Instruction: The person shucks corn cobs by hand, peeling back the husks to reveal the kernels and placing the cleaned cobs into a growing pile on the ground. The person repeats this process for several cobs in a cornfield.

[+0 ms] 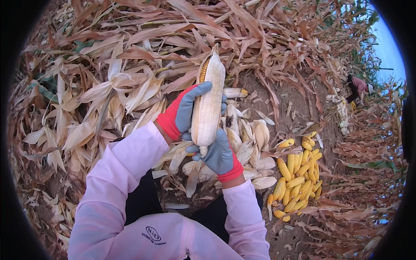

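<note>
An ear of corn in pale, dry husk is held up in front of me, its tip pointing away. Along the upper left side the husk is parted and yellow kernels show. My left hand, in a grey and red glove, wraps the ear's middle, with fingertips showing on its far side. Around the stalk end closes my right hand, gloved alike. Beneath the hands lies a heap of ears still in husk. Another partly husked ear rests on the soil just beyond.
A pile of bare yellow corn cobs lies on the ground to my right. Dry stalks and leaves cover the ground ahead, and loose husks spread at left. Far right, another person bends near a row of pale ears.
</note>
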